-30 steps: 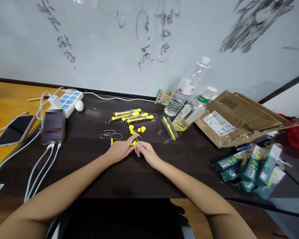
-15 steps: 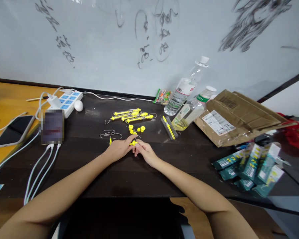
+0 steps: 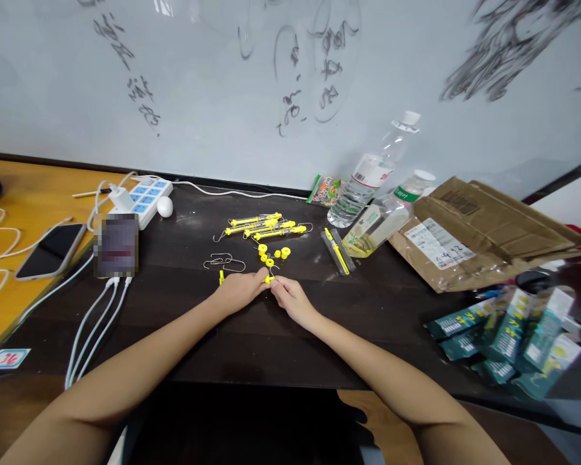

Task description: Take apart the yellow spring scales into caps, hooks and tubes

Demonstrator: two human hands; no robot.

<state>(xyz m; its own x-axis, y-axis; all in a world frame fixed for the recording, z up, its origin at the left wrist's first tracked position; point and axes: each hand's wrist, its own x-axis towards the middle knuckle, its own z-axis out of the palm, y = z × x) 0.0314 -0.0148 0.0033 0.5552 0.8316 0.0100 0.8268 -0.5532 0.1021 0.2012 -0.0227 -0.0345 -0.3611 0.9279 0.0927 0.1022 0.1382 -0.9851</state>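
Note:
Between my two hands, over the dark table, is a small yellow piece (image 3: 268, 280) with a thin metal hook. My left hand (image 3: 242, 290) is closed on its left side, and my right hand (image 3: 293, 298) pinches its right end. Just beyond my fingers lie several small yellow caps (image 3: 285, 252). Farther back rest several yellow and clear tubes (image 3: 266, 226) with wire hooks. Loose metal hooks (image 3: 225, 261) lie beyond my left hand, and another yellow part (image 3: 221, 277) shows beside its knuckles.
A power strip (image 3: 150, 199), a phone (image 3: 51, 250) and cables are at the left. Clear bars with yellow strips (image 3: 337, 250), two bottles (image 3: 365, 187), a snack packet (image 3: 325, 190), a cardboard parcel (image 3: 484, 232) and green boxes (image 3: 506, 329) stand or lie to the right.
The whole view has shifted, so the things appear slightly farther right. Both hands stay together at the yellow piece, with the right fingers drawn a little closer around its end.

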